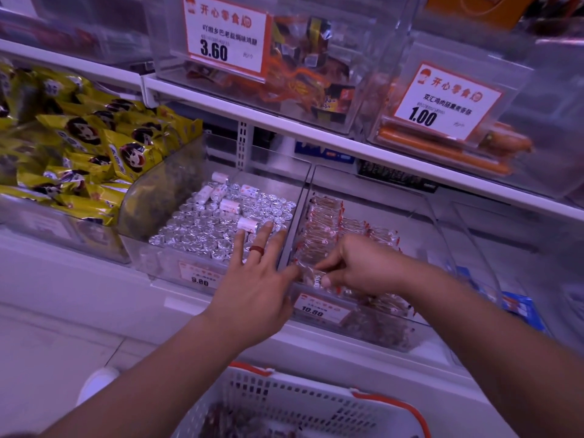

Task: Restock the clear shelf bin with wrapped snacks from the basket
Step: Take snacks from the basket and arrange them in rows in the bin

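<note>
Head view tells me I'm midway: my right hand pinches a wrapped snack into the part-filled clear bin, left hand splayed, basket still stocked.

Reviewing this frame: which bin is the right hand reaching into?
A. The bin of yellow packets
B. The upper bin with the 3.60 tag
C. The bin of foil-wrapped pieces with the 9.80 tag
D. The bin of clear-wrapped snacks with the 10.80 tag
D: the right hand pinches a clear-wrapped snack inside the clear bin that carries the 10.80 tag.
</note>
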`<state>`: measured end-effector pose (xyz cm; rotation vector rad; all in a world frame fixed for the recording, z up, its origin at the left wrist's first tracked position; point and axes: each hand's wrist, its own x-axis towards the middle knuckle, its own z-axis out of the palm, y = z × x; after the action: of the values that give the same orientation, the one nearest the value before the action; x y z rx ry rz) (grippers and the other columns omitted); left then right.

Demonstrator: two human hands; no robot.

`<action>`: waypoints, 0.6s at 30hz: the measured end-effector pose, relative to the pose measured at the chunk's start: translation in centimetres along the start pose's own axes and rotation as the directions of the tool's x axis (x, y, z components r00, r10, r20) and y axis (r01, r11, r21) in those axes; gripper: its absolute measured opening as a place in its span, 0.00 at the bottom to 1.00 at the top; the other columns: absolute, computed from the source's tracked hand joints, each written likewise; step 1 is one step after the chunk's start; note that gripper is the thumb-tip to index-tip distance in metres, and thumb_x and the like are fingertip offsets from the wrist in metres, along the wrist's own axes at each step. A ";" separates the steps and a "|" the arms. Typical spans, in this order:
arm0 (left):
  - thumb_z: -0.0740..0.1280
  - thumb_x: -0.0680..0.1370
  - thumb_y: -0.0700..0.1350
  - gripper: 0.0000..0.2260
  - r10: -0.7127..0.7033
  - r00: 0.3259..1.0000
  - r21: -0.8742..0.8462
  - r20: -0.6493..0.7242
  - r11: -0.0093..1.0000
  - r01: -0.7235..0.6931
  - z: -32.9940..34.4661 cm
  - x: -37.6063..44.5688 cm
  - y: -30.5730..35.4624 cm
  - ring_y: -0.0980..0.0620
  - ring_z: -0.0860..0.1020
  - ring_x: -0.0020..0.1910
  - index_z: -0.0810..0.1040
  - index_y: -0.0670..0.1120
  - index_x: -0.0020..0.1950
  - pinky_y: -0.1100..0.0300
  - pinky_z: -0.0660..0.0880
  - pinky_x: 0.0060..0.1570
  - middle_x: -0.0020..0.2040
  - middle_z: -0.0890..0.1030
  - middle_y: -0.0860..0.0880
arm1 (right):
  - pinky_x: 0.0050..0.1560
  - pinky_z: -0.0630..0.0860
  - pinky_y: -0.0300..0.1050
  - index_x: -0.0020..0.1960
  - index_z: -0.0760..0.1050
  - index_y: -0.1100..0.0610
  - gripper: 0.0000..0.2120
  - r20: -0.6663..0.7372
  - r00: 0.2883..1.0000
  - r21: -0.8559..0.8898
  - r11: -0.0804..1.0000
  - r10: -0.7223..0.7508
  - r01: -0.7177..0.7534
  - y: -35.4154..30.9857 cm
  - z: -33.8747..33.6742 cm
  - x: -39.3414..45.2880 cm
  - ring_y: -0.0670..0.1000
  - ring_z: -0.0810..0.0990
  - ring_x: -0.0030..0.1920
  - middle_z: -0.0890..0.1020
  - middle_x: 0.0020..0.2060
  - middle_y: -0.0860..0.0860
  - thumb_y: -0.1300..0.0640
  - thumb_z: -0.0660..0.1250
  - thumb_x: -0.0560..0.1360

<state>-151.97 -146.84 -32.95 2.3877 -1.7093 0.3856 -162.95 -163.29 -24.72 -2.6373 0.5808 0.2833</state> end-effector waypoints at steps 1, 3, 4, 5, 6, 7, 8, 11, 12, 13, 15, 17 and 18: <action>0.62 0.75 0.58 0.19 -0.002 1.000 0.002 -0.008 1.000 0.002 0.1 0.0 0.1 0.36 0.47 0.80 0.75 0.56 0.64 0.31 0.46 0.73 0.80 0.56 0.38 | 0.32 0.67 0.29 0.55 0.84 0.53 0.10 -0.018 0.999 -0.094 0.995 -0.028 0.026 -0.4 0.2 0.1 0.33 0.75 0.29 0.78 0.28 0.38 0.55 0.74 0.74; 0.62 0.75 0.58 0.21 0.001 1.000 0.003 -0.015 1.000 -0.001 0.2 0.0 0.1 0.36 0.48 0.80 0.74 0.55 0.66 0.31 0.47 0.73 0.79 0.56 0.37 | 0.30 0.65 0.34 0.49 0.85 0.54 0.05 -0.073 0.991 -0.263 0.961 -0.112 0.089 -1.0 0.8 0.1 0.38 0.73 0.28 0.75 0.26 0.42 0.55 0.73 0.74; 0.61 0.75 0.58 0.21 0.003 1.000 0.010 -0.015 1.000 -0.003 0.2 0.0 0.0 0.36 0.48 0.80 0.74 0.55 0.67 0.31 0.47 0.73 0.79 0.56 0.37 | 0.33 0.66 0.37 0.47 0.84 0.55 0.05 -0.103 0.984 -0.309 0.945 -0.144 0.106 -1.2 1.1 0.0 0.40 0.73 0.29 0.75 0.27 0.44 0.55 0.73 0.73; 0.61 0.75 0.59 0.22 0.005 1.000 0.018 -0.015 1.000 -0.005 0.2 -0.1 0.0 0.36 0.49 0.80 0.73 0.55 0.67 0.31 0.48 0.73 0.79 0.56 0.37 | 0.36 0.66 0.38 0.48 0.84 0.55 0.06 -0.130 0.977 -0.334 0.935 -0.169 0.118 -1.2 1.2 -0.1 0.43 0.74 0.32 0.77 0.30 0.46 0.55 0.73 0.73; 0.62 0.75 0.58 0.21 0.007 1.000 0.025 -0.016 1.000 -0.007 0.1 -0.1 -0.1 0.36 0.49 0.79 0.74 0.55 0.66 0.31 0.48 0.73 0.79 0.57 0.37 | 0.38 0.68 0.40 0.50 0.85 0.54 0.07 -0.147 0.970 -0.345 0.929 -0.194 0.133 -1.1 1.4 -0.2 0.45 0.75 0.35 0.80 0.34 0.48 0.54 0.73 0.74; 0.63 0.75 0.58 0.20 0.011 1.000 0.029 -0.017 1.000 -0.010 0.0 -0.1 -0.1 0.36 0.50 0.79 0.75 0.54 0.65 0.31 0.49 0.73 0.79 0.58 0.37 | 0.40 0.70 0.42 0.53 0.84 0.53 0.09 -0.154 0.964 -0.354 0.923 -0.219 0.153 -0.9 1.5 -0.4 0.48 0.77 0.38 0.81 0.37 0.50 0.53 0.72 0.74; 0.63 0.75 0.59 0.19 0.014 1.000 0.030 -0.020 0.999 -0.014 -0.2 -0.1 -0.1 0.37 0.51 0.79 0.75 0.54 0.64 0.32 0.49 0.73 0.79 0.59 0.37 | 0.43 0.71 0.44 0.54 0.84 0.52 0.09 -0.155 0.958 -0.362 0.916 -0.240 0.171 -0.6 1.6 -0.6 0.49 0.78 0.41 0.82 0.39 0.51 0.53 0.72 0.75; 0.63 0.74 0.63 0.22 -0.005 0.998 -0.045 -0.065 0.999 0.002 -0.7 0.1 -0.1 0.38 0.53 0.79 0.73 0.54 0.64 0.33 0.50 0.74 0.77 0.62 0.39 | 0.43 0.72 0.45 0.58 0.83 0.50 0.10 -0.091 0.968 -0.163 0.962 -0.234 0.217 0.6 1.5 -1.6 0.51 0.79 0.41 0.82 0.39 0.51 0.55 0.68 0.78; 0.63 0.75 0.64 0.23 -0.008 0.996 -0.080 -0.094 0.997 0.000 -1.0 0.2 -0.1 0.38 0.54 0.79 0.72 0.55 0.65 0.33 0.51 0.74 0.77 0.62 0.40 | 0.45 0.72 0.43 0.59 0.83 0.51 0.11 -0.043 0.970 -0.041 0.970 -0.240 0.238 0.9 1.3 -2.1 0.48 0.79 0.42 0.83 0.40 0.50 0.58 0.67 0.79; 0.65 0.75 0.63 0.22 0.014 0.991 -0.102 -0.130 0.994 -0.028 -1.2 0.2 0.0 0.38 0.55 0.79 0.72 0.56 0.66 0.33 0.52 0.74 0.77 0.62 0.41 | 0.46 0.72 0.38 0.60 0.82 0.52 0.13 -0.008 0.967 0.043 0.966 -0.256 0.256 1.2 1.1 -2.4 0.44 0.79 0.43 0.83 0.41 0.47 0.61 0.67 0.79; 0.69 0.75 0.57 0.18 0.117 0.973 -0.111 -0.201 0.984 -0.141 -1.2 0.3 0.2 0.38 0.58 0.78 0.76 0.56 0.63 0.32 0.55 0.73 0.76 0.64 0.43 | 0.48 0.73 0.36 0.60 0.82 0.51 0.14 0.007 0.972 0.072 0.970 -0.233 0.232 1.6 1.2 -2.5 0.40 0.78 0.43 0.83 0.42 0.43 0.64 0.67 0.78; 0.70 0.75 0.54 0.12 0.181 0.958 -0.097 -0.222 0.974 -0.206 -1.2 0.3 0.4 0.39 0.61 0.77 0.80 0.55 0.58 0.32 0.55 0.73 0.74 0.69 0.45 | 0.45 0.73 0.40 0.57 0.84 0.49 0.15 -0.084 0.989 0.084 0.988 -0.123 0.130 1.7 1.8 -2.0 0.42 0.78 0.41 0.83 0.39 0.44 0.64 0.69 0.76; 0.70 0.75 0.54 0.11 0.174 0.961 -0.093 -0.214 0.976 -0.198 -1.2 0.3 0.3 0.40 0.62 0.76 0.82 0.55 0.56 0.33 0.55 0.73 0.72 0.72 0.47 | 0.44 0.74 0.40 0.56 0.84 0.49 0.14 -0.159 0.986 0.131 0.989 -0.051 0.072 1.5 2.2 -1.6 0.43 0.78 0.39 0.84 0.38 0.44 0.64 0.71 0.74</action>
<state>-152.26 -146.86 -31.66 2.0370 -1.8128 0.5265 -165.29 -163.03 -26.75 -2.5533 0.5464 0.0185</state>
